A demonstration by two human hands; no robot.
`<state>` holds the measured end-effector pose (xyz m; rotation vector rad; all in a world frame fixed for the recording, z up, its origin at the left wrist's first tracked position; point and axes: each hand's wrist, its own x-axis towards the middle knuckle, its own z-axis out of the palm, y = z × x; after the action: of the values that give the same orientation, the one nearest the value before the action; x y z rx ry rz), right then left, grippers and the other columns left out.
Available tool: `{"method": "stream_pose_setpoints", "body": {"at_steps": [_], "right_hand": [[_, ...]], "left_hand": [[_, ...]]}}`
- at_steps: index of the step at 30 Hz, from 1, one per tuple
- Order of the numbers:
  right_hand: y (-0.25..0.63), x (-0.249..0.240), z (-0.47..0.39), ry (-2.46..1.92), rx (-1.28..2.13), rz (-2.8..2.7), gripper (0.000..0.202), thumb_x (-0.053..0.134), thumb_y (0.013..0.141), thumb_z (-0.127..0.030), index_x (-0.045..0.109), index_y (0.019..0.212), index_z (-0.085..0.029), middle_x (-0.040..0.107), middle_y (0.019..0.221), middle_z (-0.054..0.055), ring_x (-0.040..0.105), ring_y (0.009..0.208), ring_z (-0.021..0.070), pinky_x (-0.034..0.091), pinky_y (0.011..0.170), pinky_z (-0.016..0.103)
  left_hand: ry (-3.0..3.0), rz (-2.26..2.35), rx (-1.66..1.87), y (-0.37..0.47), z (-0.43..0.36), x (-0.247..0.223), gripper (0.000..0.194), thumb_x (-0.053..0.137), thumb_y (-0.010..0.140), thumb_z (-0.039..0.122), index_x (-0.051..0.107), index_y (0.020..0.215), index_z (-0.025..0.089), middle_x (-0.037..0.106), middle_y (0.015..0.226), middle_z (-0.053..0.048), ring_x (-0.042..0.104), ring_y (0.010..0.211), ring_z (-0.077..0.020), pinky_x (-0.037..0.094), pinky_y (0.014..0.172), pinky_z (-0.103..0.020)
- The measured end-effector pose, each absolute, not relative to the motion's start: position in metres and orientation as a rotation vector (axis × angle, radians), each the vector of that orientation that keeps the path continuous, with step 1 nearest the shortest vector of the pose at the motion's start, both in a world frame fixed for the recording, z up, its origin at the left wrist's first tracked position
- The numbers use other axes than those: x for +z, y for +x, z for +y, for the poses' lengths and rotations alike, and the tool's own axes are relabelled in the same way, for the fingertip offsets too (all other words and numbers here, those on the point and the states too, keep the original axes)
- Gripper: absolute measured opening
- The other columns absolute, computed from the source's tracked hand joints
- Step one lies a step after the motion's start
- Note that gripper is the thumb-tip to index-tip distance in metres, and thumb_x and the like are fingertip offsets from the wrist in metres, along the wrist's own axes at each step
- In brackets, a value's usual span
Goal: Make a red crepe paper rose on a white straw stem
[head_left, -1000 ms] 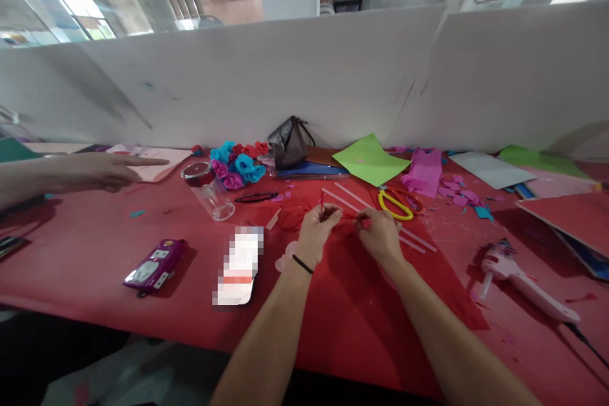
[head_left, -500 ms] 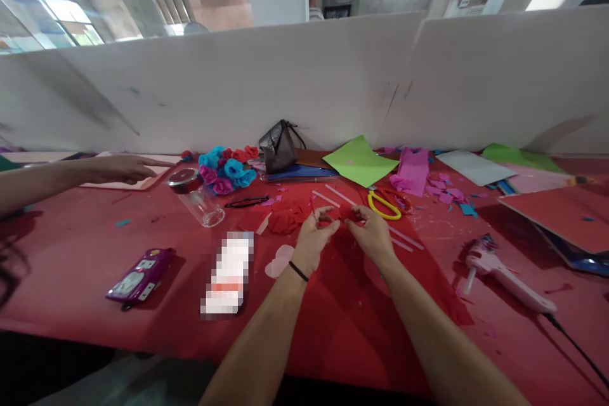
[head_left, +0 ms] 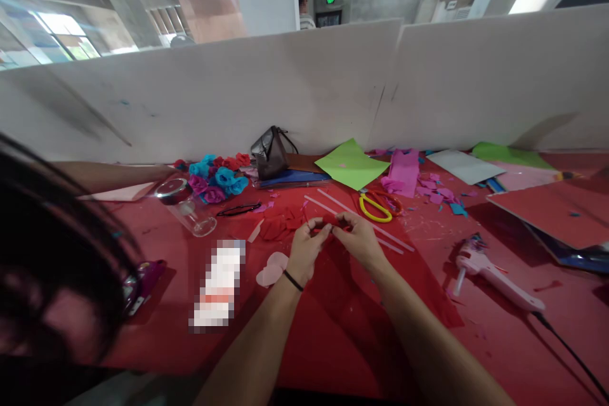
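Over the table's middle, my left hand and my right hand meet, thumbs and fingers pinched on a small piece of red paper. Most of that piece is covered by the fingers. Beneath both wrists spreads a red sheet. Crumpled red paper petals lie just left of my left hand, and pale pink paper rounds rest beside its wrist. Past my right hand are yellow-handled scissors and several clear glue sticks.
At right lies a pink glue gun with its cord, near red boards. Paper flowers, a clear jar, a dark pouch and green paper line the back. Another person's head and arm intrude at left.
My hands have drawn together and their fingertips now meet on the red paper. At left, the other person's dark-haired head has leaned in, partly covering the purple pouch, and their arm reaches farther right.
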<state>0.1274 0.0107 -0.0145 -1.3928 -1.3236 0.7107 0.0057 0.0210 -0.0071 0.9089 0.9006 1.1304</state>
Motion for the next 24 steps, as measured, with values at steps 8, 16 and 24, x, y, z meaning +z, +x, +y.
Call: {"method": "stream_pose_setpoints", "body": {"at_steps": [8,16,24], "right_hand": [[0.1299,-0.0153,0.0103,-1.409,0.802,-1.353,0.018,0.058,0.069,-0.034,0.066,0.073,-0.018,0.066,0.067,0.001,0.058,0.064,0.0153,0.043,0.062,0.026],[0.1315,-0.0169,0.0122,-1.434,0.764,-1.375,0.015,0.055,0.070,-0.033,0.063,0.072,-0.020,0.066,0.068,0.001,0.058,0.065,0.0160,0.043,0.066,0.028],[0.1285,-0.0161,0.0112,-1.440,0.811,-1.327,0.016,0.057,0.067,-0.034,0.062,0.074,-0.020,0.066,0.068,0.001,0.059,0.065,0.0157,0.043,0.061,0.026]], "left_hand": [[0.916,0.951,1.238,0.0056,0.0203,-0.0038,0.019,0.075,0.056,0.021,0.066,0.071,0.014,0.062,0.064,0.002,0.052,0.058,-0.0075,0.042,0.061,-0.021],[0.902,0.946,1.256,0.0042,0.0203,-0.0038,0.026,0.075,0.055,0.018,0.065,0.078,0.015,0.063,0.072,0.001,0.054,0.064,-0.0080,0.042,0.062,-0.020],[0.862,0.968,1.186,0.0032,0.0233,-0.0062,0.033,0.078,0.051,0.027,0.060,0.074,0.013,0.054,0.058,0.005,0.033,0.042,-0.0013,0.024,0.043,-0.019]]}}
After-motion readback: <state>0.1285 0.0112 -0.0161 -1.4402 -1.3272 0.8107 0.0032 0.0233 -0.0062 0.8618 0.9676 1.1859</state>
